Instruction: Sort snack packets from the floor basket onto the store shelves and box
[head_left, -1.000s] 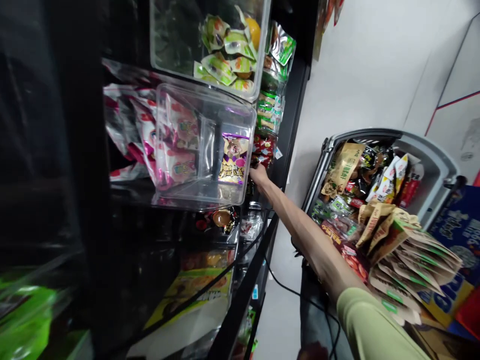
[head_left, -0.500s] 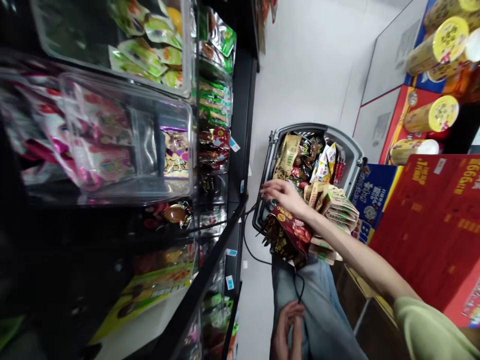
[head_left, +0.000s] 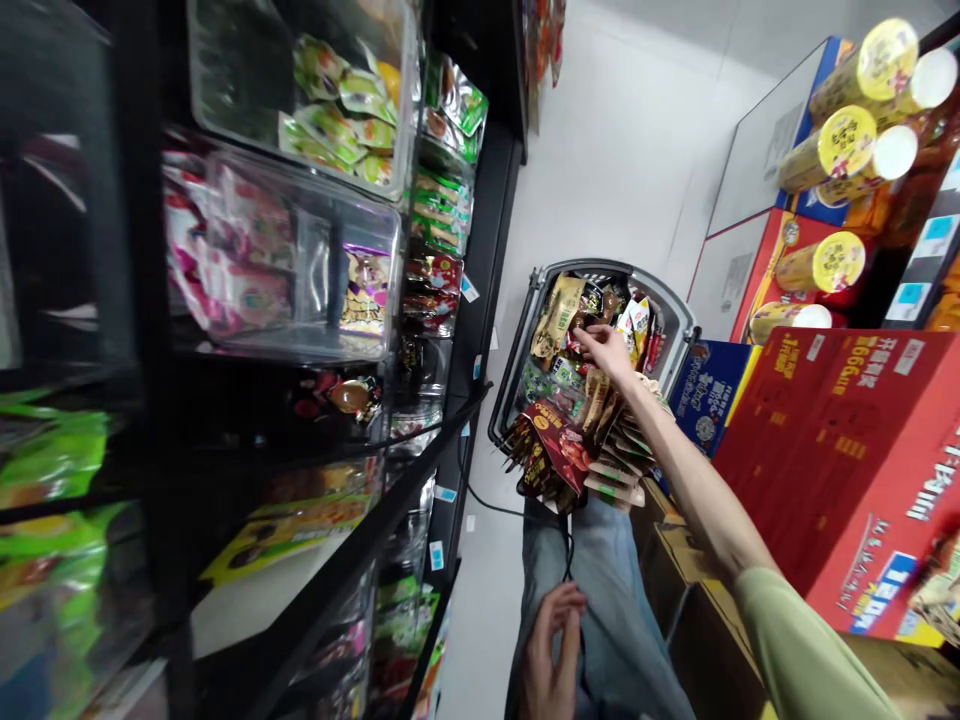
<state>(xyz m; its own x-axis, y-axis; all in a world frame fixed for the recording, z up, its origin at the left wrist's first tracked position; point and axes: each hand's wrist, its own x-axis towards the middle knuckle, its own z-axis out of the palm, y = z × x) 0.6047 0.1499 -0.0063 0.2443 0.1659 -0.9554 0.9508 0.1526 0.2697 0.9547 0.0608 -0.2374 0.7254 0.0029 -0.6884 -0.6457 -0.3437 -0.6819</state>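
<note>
A grey plastic basket [head_left: 667, 290] with a dark rim stands on the floor in front of my knees, filled with packaged snacks. My right hand [head_left: 606, 350] reaches over it, fingers loosely bent and apart, the tips at small dark packets; no packet shows clearly in its grasp. Beside those fingers lie a tan packet [head_left: 559, 315] and a white and yellow packet [head_left: 636, 325]. Dark red packets [head_left: 555, 440] and a row of brown packets [head_left: 622, 450] stand at the near side. My left hand [head_left: 551, 640] rests on my thigh, fingers curled; a black cord [head_left: 568, 560] runs to its fingertips.
Along the left is a black shelf [head_left: 491, 220] with clear bins [head_left: 300, 340] of snacks. Red cartons [head_left: 832, 440], a blue box [head_left: 701, 390] and yellow-lidded canisters [head_left: 840, 262] line the right. Pale floor [head_left: 622, 150] lies beyond the basket.
My right hand has moved from the basket's left side toward its middle, lowering its fingertips to the packets. The view has shifted; my left hand stays on the thigh.
</note>
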